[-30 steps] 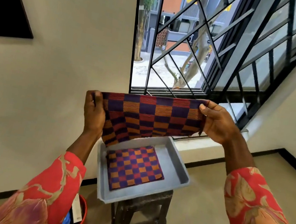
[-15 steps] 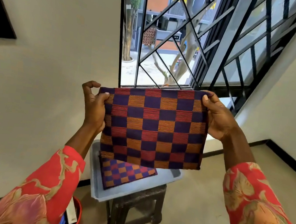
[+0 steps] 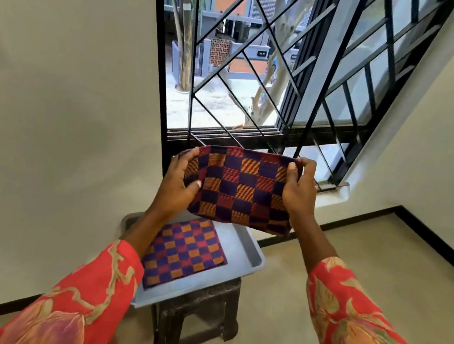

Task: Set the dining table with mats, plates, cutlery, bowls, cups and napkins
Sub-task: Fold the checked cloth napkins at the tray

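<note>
I hold a checkered mat [image 3: 242,189] of purple, red and orange squares in the air in front of the window. My left hand [image 3: 178,186] grips its left edge, thumb on the front. My right hand [image 3: 297,192] pinches its upper right corner and right edge. The mat tilts away from me, its near edge lower. Below it a second checkered mat [image 3: 184,252] lies flat in a grey tray [image 3: 249,253]. My left forearm hides the tray's left part.
The tray rests on a dark wooden stool [image 3: 197,323] on a beige floor. A barred window [image 3: 264,74] stands straight ahead, with its sill [image 3: 331,193] at the right. Plain walls run left and right, with a black skirting along the floor.
The mat hung upright and spread half a second ago; now it is lower and tilted flatter, and my hands are closer together. The view has shifted, showing more of the tray.
</note>
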Available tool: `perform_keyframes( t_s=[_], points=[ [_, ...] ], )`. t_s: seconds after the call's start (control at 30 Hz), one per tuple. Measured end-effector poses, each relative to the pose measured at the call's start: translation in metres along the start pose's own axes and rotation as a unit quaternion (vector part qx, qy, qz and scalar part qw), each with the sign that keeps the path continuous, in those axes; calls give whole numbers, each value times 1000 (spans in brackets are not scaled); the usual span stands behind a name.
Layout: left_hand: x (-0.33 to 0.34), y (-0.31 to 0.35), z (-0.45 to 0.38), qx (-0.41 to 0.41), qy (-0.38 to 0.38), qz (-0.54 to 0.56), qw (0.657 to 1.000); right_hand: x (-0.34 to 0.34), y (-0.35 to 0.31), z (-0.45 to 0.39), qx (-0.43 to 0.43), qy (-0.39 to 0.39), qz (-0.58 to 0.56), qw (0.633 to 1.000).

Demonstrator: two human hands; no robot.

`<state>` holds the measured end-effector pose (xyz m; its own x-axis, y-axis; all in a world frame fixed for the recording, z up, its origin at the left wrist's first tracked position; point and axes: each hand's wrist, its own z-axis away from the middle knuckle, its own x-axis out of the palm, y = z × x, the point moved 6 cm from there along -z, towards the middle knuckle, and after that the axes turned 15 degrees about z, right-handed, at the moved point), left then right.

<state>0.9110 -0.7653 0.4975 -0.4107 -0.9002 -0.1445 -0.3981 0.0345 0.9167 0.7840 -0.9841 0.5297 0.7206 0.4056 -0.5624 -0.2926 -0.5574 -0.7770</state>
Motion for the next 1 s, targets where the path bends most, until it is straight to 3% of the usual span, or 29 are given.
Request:
perform_keyframes(
  t_s=[0.17,0.33,0.47,0.77,0.9,1.0],
  points=[
    [0,10,13,10,-31,46,998,-27,25,-2,-11,36,50,998],
    [-1,12,22,-43,-15,111,993,-55,50,1,-39,97,120,987],
    [12,14,35,-55,-28,80,995,-64,61,9,-39,106,182,977],
    [57,15,62,-26,-138,-140,980,-80,78,25,-14,103,199,975],
    [56,21,72,61,-142,-105,982,-92,89,32,-6,115,178,977],
    [55,22,84,56,-117,-67,989,-97,94,40,-7,125,160,979]
  ],
)
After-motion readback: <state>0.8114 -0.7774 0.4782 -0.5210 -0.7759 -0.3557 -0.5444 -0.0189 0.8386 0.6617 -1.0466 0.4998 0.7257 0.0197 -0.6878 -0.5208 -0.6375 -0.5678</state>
